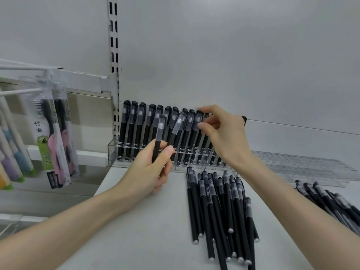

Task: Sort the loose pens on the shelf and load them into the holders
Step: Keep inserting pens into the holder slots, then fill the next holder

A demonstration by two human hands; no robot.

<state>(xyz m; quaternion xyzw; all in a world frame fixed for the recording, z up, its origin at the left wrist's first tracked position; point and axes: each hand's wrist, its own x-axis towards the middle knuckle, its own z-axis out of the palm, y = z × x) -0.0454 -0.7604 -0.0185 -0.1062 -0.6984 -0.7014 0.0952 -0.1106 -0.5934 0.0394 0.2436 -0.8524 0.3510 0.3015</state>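
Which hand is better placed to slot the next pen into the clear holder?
Left. The left hand grips a black pen upright just in front of the clear holder. The right hand is pinching the cap of a racked pen, holding no loose pen.

A clear acrylic pen holder (113, 152) stands at the back of the grey shelf (148, 221), against the wall, with black capped pens (134, 129) upright in its rows. Just before it lies a loose pile of black pens (214, 207), with a second pile (331, 199) farther right and flat clear plastic holders (303, 166) behind that pile; bagged toothbrushes (56, 137) hang left of the shelf
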